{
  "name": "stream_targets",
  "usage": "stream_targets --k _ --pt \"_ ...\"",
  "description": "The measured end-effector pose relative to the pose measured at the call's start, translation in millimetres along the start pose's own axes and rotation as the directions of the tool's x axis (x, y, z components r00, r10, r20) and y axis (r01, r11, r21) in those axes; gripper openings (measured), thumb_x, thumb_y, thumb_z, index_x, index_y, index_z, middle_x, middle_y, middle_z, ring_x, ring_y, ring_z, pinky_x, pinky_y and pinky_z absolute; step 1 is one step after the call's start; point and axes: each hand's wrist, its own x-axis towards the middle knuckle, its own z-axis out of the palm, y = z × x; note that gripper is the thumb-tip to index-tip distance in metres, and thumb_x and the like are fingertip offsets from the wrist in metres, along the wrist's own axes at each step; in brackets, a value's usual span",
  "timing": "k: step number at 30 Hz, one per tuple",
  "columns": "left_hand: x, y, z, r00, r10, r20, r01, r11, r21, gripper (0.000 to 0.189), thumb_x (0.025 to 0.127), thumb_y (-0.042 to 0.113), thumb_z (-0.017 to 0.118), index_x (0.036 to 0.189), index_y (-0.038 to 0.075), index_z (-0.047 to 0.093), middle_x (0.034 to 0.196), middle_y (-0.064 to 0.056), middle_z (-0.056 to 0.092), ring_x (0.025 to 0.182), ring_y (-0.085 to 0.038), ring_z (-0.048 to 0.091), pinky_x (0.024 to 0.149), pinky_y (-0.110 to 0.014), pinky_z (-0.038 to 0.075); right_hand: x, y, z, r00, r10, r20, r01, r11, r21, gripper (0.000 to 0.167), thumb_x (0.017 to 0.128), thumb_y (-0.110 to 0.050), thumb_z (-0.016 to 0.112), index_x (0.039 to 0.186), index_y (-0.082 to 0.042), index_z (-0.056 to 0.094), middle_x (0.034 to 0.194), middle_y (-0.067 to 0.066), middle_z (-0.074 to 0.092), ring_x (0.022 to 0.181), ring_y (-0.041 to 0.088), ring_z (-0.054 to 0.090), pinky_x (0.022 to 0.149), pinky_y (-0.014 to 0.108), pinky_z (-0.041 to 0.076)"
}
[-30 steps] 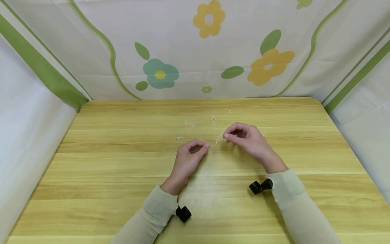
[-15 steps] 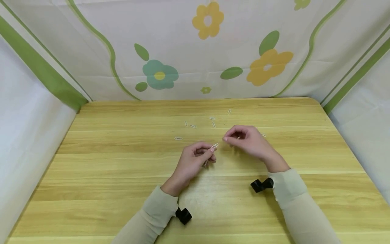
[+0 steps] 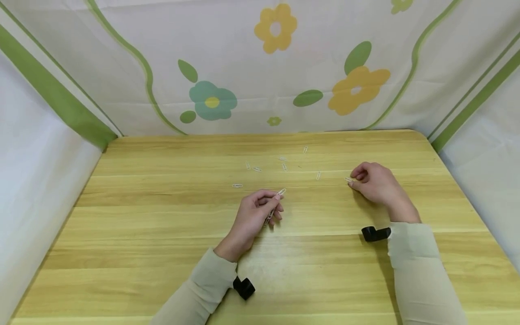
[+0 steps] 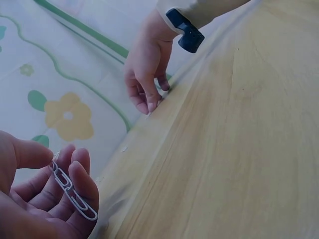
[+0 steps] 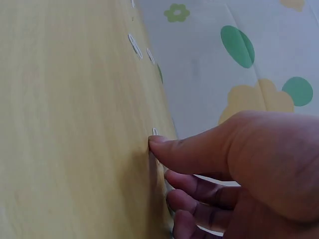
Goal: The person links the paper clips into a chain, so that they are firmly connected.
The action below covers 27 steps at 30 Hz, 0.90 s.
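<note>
My left hand (image 3: 252, 214) pinches a short chain of linked white paper clips (image 4: 70, 190) between thumb and index finger. One clip of it sticks out past the fingertips, and the rest hangs down by the curled fingers. Off to the right, my right hand (image 3: 378, 183) is down at the tabletop (image 3: 162, 234), thumb and index finger closed on a single white paper clip (image 3: 348, 179). In the right wrist view only the end of that paper clip (image 5: 155, 131) shows beyond the thumb; the fingers hide the rest.
Several loose paper clips lie toward the back, among them one (image 3: 318, 175) between the hands and another (image 3: 237, 186) left of them. A flowered white curtain (image 3: 252, 72) stands behind the wooden table. Each sleeve carries a black wrist camera (image 3: 244, 289).
My right hand has left the chain and moved right to a loose paper clip, uncovering another clip on the table. My left hand keeps the chain, drawn slightly back, with more of it showing.
</note>
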Motion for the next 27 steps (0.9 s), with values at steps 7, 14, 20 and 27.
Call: stream_targets --k 7,14,20,27 --pt "1.5 -3.1 -0.8 1.0 -0.006 -0.01 0.005 1.0 -0.022 0.026 0.109 0.017 0.066 0.124 -0.004 0.071 0.087 -0.003 0.073 0.071 -0.016 0.07 0.059 -0.026 0.055 -1.2 -5.1 4.5 1.0 0.003 0.028 -0.003 1.0 0.002 0.02 0.106 -0.024 0.069 0.109 -0.004 0.072 0.101 0.012 0.07 0.091 0.026 0.062 0.08 0.035 0.047" --pt "2.3 -5.7 -1.1 1.0 -0.02 -0.016 0.019 0.999 -0.039 0.026 0.108 0.017 0.066 0.123 -0.004 0.071 0.087 -0.005 0.074 0.07 -0.016 0.07 0.058 -0.026 0.055 -5.2 -24.5 15.5 0.98 -0.149 0.13 0.104 0.947 0.303 0.018 0.109 -0.022 0.066 0.113 -0.005 0.066 0.106 0.014 0.071 0.093 0.021 0.067 0.08 0.03 0.057" --pt "3.3 -7.1 -0.3 0.999 -0.025 -0.026 0.024 0.999 -0.037 0.026 0.108 0.018 0.067 0.122 -0.003 0.071 0.086 -0.005 0.074 0.069 -0.015 0.069 0.057 -0.025 0.054 -2.1 -56.7 53.7 0.958 -0.24 0.157 0.094 0.78 0.618 0.022 0.107 -0.012 0.068 0.124 0.001 0.066 0.104 0.018 0.074 0.086 0.02 0.073 0.073 0.031 0.063" --pt "3.3 -6.6 0.5 0.998 -0.037 -0.041 0.036 0.999 -0.032 0.024 0.109 0.019 0.065 0.121 -0.002 0.07 0.085 -0.002 0.072 0.066 -0.014 0.066 0.054 -0.025 0.053 -4.8 -85.4 88.2 0.941 -0.316 0.12 0.058 0.501 0.863 0.024 0.104 -0.003 0.065 0.124 0.011 0.067 0.105 0.007 0.08 0.094 0.014 0.078 0.086 0.03 0.065"
